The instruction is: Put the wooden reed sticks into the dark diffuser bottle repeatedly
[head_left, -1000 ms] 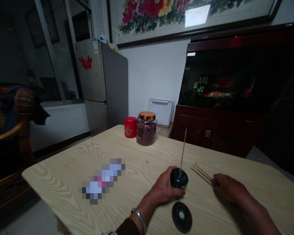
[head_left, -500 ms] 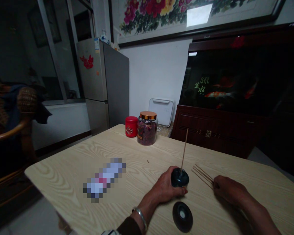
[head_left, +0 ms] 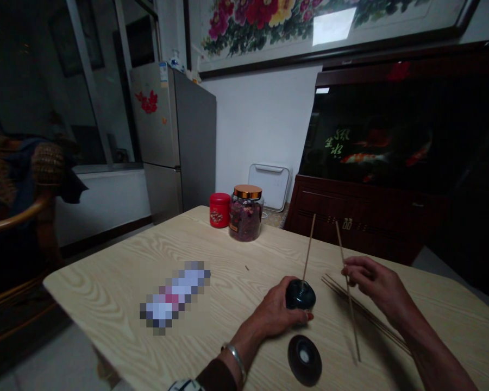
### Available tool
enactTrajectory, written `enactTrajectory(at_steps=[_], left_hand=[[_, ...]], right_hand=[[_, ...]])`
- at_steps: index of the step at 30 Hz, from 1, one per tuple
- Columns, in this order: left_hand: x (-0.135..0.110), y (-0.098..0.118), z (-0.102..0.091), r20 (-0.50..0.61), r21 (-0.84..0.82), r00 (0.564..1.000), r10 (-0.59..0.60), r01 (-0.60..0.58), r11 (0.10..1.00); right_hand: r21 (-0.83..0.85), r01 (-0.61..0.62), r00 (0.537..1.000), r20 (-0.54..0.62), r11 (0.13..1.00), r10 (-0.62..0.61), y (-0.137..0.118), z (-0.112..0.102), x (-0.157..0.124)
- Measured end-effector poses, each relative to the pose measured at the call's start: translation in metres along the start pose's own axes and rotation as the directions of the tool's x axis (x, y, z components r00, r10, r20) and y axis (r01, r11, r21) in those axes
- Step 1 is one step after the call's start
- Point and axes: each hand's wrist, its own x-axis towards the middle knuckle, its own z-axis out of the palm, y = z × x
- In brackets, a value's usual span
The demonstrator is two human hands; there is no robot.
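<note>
My left hand (head_left: 275, 314) is wrapped round a small dark round holder (head_left: 300, 295) on the wooden table (head_left: 118, 293). One thin incense stick (head_left: 308, 247) stands upright in the holder. My right hand (head_left: 375, 288) is raised above the table and pinches a second thin stick (head_left: 346, 282), which tilts steeply with its lower end near the tabletop. Several more sticks (head_left: 369, 315) lie flat on the table under that hand. A dark round lid (head_left: 304, 359) with a pale centre lies close to me, in front of the holder.
A glass jar (head_left: 245, 213) with a copper lid and a red tin (head_left: 219, 209) stand at the table's far edge. A blurred packet (head_left: 175, 296) lies left of centre. A wooden chair (head_left: 16, 217) is at the left, a fridge (head_left: 175, 136) and a fish tank (head_left: 391, 136) behind.
My right hand has risen from the flat sticks with one stick pinched in it, now held nearly upright. My left hand has stayed on the holder.
</note>
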Motion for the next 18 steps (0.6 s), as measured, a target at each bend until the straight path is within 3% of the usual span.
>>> enactTrajectory(at_steps=[4, 8, 13, 18], left_hand=[[0.0, 0.0, 0.0, 0.009, -0.021, 1.0, 0.0, 0.0, 1.0], [0.001, -0.002, 0.001, 0.003, -0.023, 1.0, 0.022, -0.022, 0.999], [0.001, -0.004, 0.0, 0.001, -0.029, 1.0, 0.023, -0.023, 0.999], [0.0, 0.001, 0.0, 0.006, -0.054, 1.0, 0.013, -0.013, 0.998]], right_hand=[[0.357, 0.051, 0.943, -0.325, 0.933, 0.073, -0.037, 0.005, -0.008], [0.543, 0.195, 0.89, -0.449, 0.817, 0.086, -0.061, 0.011, -0.017], [0.47, 0.248, 0.872, -0.489, 0.847, 0.016, -0.065, 0.021, -0.022], [0.349, 0.248, 0.891, -0.448, 0.904, -0.072, -0.058, 0.032, -0.022]])
